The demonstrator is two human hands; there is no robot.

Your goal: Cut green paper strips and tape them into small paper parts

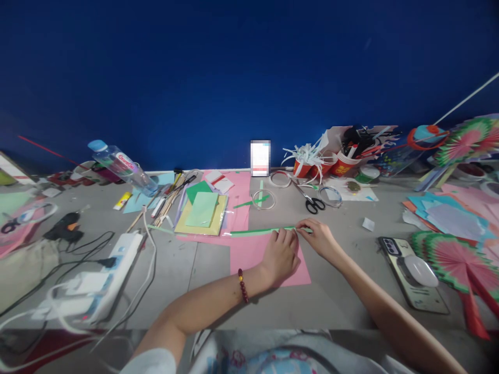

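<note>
A pink paper sheet (249,253) lies on the grey table in front of me, with a long narrow green paper strip (253,232) along its far edge. My left hand (281,253), a dark red bead bracelet on its wrist, rests on the sheet with fingers curled down at the strip. Just to its right, my right hand (318,237) pinches the strip near its right end. The left fingertips are partly hidden behind the knuckles.
Black-handled scissors (315,205) and tape rolls (264,199) lie beyond my hands. Left are stacked green and yellow papers (200,210) and a power strip (117,275). A phone (413,280) and paper fans (460,259) lie right. Red cups (345,165) stand behind.
</note>
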